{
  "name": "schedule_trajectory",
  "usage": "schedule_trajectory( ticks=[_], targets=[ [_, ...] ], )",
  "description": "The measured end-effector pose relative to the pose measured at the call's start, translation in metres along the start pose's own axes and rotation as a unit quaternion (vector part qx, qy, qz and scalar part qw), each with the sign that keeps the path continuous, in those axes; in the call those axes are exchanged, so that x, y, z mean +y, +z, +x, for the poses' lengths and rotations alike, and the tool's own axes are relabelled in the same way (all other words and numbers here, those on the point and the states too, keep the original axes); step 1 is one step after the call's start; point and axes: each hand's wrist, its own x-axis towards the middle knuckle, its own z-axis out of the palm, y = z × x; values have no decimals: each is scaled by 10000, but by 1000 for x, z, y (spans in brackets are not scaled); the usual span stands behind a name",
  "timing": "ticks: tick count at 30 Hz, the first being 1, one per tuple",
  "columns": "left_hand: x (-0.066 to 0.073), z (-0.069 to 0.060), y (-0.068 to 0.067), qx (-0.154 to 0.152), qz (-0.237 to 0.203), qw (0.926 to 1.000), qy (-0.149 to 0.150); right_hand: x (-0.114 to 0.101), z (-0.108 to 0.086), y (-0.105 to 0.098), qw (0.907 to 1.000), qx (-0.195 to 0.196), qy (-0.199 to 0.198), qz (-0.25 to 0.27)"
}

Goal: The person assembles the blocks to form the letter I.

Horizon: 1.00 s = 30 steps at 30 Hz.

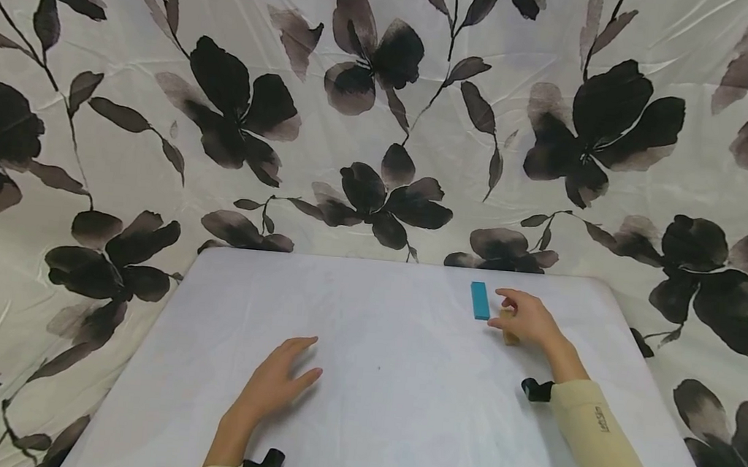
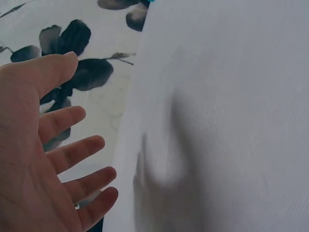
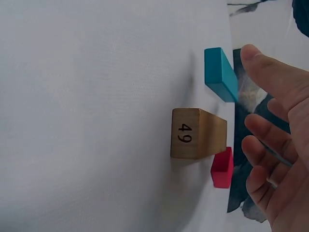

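My right hand (image 1: pixel 528 319) hovers over a wooden block (image 1: pixel 509 332), thumb and index finger apart, partly covering it. In the right wrist view the hand (image 3: pixel 282 130) is beside the wooden block (image 3: pixel 186 134), which bears the number 49, with a gap between them. A blue block (image 1: pixel 480 301) lies just left of this hand. Beside the wooden one is a red block (image 3: pixel 222 168), which I cannot make out in the head view. My left hand (image 1: pixel 276 383) is over the left part of the table, fingers spread, holding nothing; its palm (image 2: pixel 29 159) shows in the left wrist view.
A white cloth covers the table (image 1: pixel 371 438). Behind and around it hangs or lies a pale cloth (image 1: pixel 286 7) with dark flowers. A black device (image 1: pixel 536 390) is at the right wrist and another (image 1: pixel 265 466) at the left wrist.
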Motion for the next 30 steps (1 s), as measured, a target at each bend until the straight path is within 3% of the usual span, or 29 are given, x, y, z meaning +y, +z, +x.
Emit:
schedule_trajectory(
  ticks=[5, 17, 30],
  targets=[
    [6, 1, 4, -128, -84, 9998, -117, -1, 7, 0, 9999, -107, 41, 43],
    [9, 9, 8, -212, -111, 9996, 141, -7, 29, -2, 9996, -242, 139, 22],
    [8, 0, 20, -197, -246, 9992, 241, -1, 35, 14, 9995, -322, -23, 10]
  ],
)
